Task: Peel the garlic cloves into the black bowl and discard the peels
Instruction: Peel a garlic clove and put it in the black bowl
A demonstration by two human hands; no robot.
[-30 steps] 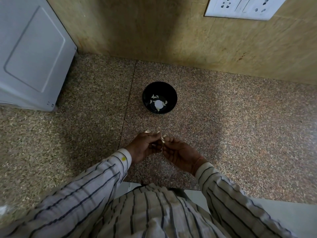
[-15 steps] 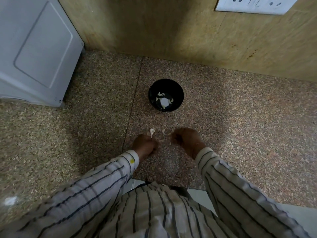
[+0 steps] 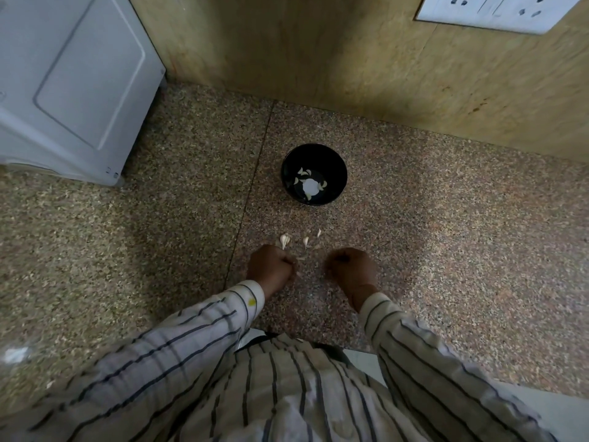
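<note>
The black bowl (image 3: 314, 174) is seen standing upright on a speckled granite counter (image 3: 446, 250), just right of a dark seam (image 3: 251, 199) in the stone. Several pale peeled garlic cloves (image 3: 310, 184) are noted on its floor, clustered around a bright round white patch, possibly a reflection.

Nearer the person, four small pale pieces (image 3: 284, 240) are observed lying loose on the counter between the bowl and the hands; whether they are unpeeled cloves or peels cannot be resolved at this size. The largest piece lies just beyond the left hand's knuckles.

The left hand (image 3: 271, 266) is held knuckles-up with the fingers curled under, low over the stone. What is gripped, if anything, is hidden beneath it, so its state cannot be told. The right hand (image 3: 350, 269) is likewise curled into a loose fist, well apart from the left; its contents are also concealed. Both wrists emerge from white sleeves (image 3: 204, 333) with dark stripes, and a small yellow mark is seen on the left cuff.

A tan stone-patterned backsplash (image 3: 318, 59) is recorded behind the bowl. A white switch and socket plate (image 3: 497, 11) is mounted at upper right. A white appliance (image 3: 70, 78) occupies the counter at far left, well apart from the bowl.
</note>
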